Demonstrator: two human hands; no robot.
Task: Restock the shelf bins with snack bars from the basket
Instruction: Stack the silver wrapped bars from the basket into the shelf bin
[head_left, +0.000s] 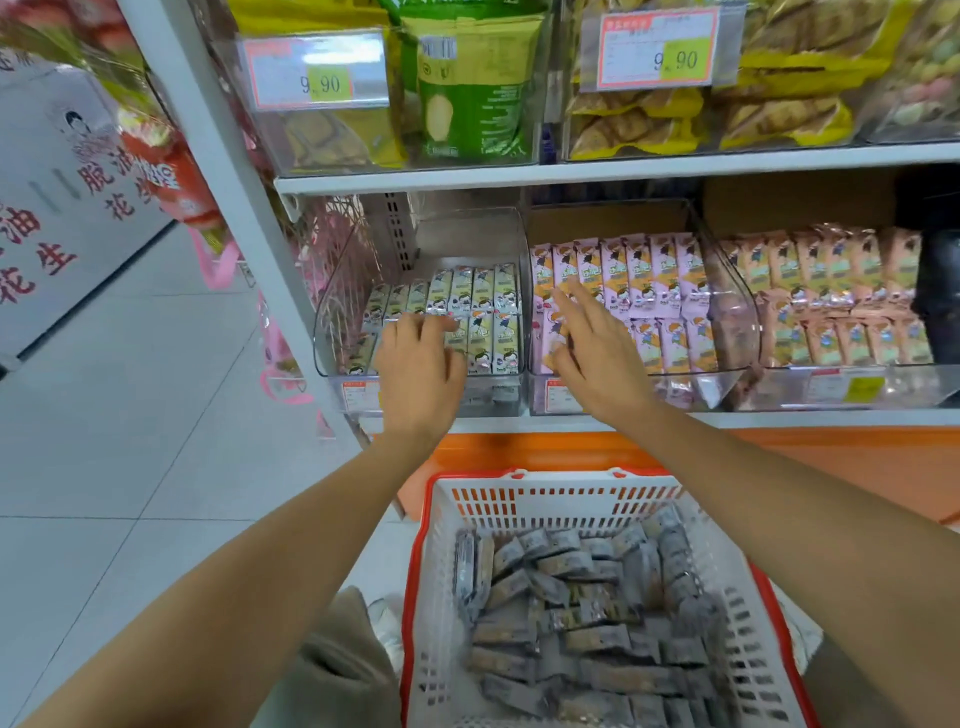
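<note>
I am looking down at a shop shelf. My landmark is the clear bin (343, 322) at the shelf's left end. Grey-and-white snack bars (483, 291) stand in it in neat rows, and there is bare space behind them.

My left hand (421, 364) reaches over this bin's front lip. Its fingers are fairly straight and lie on the front row, holding nothing that I can see.

My right hand (587, 343) is just right of the bin, over the near corner of the neighbouring pink-bar bin (727, 322). Its fingers are spread wide. Blur hides whether a bar sits under them.

Below and in front of the bin is a white basket (571, 504) with a red rim. It is heaped with loose grey bars (587, 613) that look like the bin's stock.

I judge the step to be squaring the rows. To do it well, I would:
- press the front row back gently and keep the bars upright;
- close the gaps before fetching more;
- add the basket bars facing the same way.
</note>
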